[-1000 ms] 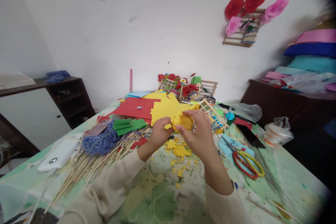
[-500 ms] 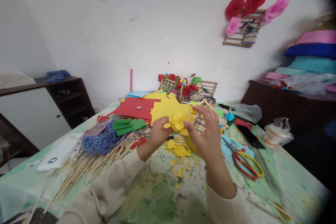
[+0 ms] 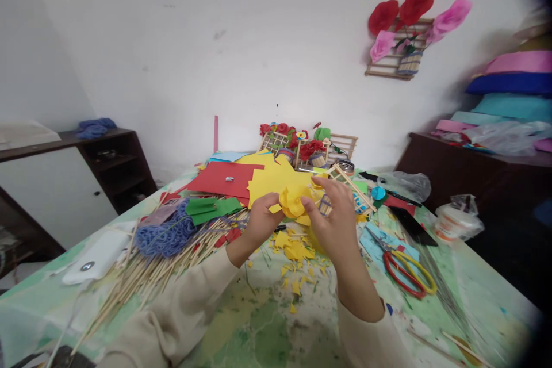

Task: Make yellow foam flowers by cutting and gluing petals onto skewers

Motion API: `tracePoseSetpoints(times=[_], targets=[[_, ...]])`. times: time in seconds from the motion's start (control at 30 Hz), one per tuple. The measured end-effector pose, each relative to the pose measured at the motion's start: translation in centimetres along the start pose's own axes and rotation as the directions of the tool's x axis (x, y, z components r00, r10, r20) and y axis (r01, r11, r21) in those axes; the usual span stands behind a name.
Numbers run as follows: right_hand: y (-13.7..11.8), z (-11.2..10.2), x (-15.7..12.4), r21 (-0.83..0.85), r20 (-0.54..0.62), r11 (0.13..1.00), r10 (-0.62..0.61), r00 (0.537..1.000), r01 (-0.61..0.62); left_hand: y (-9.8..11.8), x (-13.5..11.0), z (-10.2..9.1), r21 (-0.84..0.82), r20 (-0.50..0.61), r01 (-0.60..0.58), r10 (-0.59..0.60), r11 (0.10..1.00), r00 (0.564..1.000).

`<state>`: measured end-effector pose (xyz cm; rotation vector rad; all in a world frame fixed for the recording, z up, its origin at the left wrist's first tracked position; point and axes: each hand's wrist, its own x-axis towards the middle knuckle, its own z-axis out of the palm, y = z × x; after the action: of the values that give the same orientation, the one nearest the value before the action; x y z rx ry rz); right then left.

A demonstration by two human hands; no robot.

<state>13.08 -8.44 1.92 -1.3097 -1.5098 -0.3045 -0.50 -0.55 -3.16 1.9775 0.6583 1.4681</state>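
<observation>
Above the table's middle, both my hands hold a yellow paper flower [image 3: 294, 201]. My left hand [image 3: 260, 220] pinches its left side with thumb and fingers closed. My right hand [image 3: 335, 219] grips its right side, thumb on the petals and fingers curled around the back. Yellow paper scraps [image 3: 295, 250] lie scattered on the table right below the hands. Sheets of yellow paper [image 3: 271, 177] and red paper [image 3: 222, 177] lie just behind the flower.
A pile of wooden sticks [image 3: 142, 273] and blue yarn [image 3: 165, 236] lie at the left, with a white phone [image 3: 97, 256]. Red-and-yellow scissors [image 3: 407, 273] rest at the right. Stick frames with red flowers [image 3: 302, 146] stand at the back. A plastic-wrapped tub [image 3: 452, 221] sits near the right edge.
The flower has turned in my hands, from a flat round disc to its petals showing. My right hand's fingers opened out and then curled back around it.
</observation>
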Motion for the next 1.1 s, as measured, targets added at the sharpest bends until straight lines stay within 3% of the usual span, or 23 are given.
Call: tracePoseSetpoints(times=[0.2,0.4,0.63,0.93,1.1], targets=[[-0.8,-0.3,-0.1,-0.002,-0.006,0.998,-0.065,0.998,0.065,-0.2,0.1,-0.2,0.068,-0.017,0.000,0.001,0.998,1.000],[-0.2,-2.1,0.3,0.025,-0.227,0.999,-0.026,0.973,0.033,-1.1,0.5,-0.3,0.039,-0.059,0.063,-0.061,0.997,0.996],[1.0,-3.2,0.7,0.032,-0.250,0.999,0.047,0.967,-0.040,-1.5,0.6,-0.2,-0.002,-0.053,0.109,-0.109,0.994,0.993],[0.5,-1.1,0.3,-0.001,-0.018,1.000,-0.030,0.999,0.030,-1.4,0.5,-0.1,0.026,-0.034,0.107,-0.106,0.994,0.994],[0.4,-0.1,0.1,-0.004,0.085,0.999,-0.034,0.996,0.035,-1.0,0.7,-0.2,-0.219,-0.037,0.192,-0.204,0.957,0.978]])
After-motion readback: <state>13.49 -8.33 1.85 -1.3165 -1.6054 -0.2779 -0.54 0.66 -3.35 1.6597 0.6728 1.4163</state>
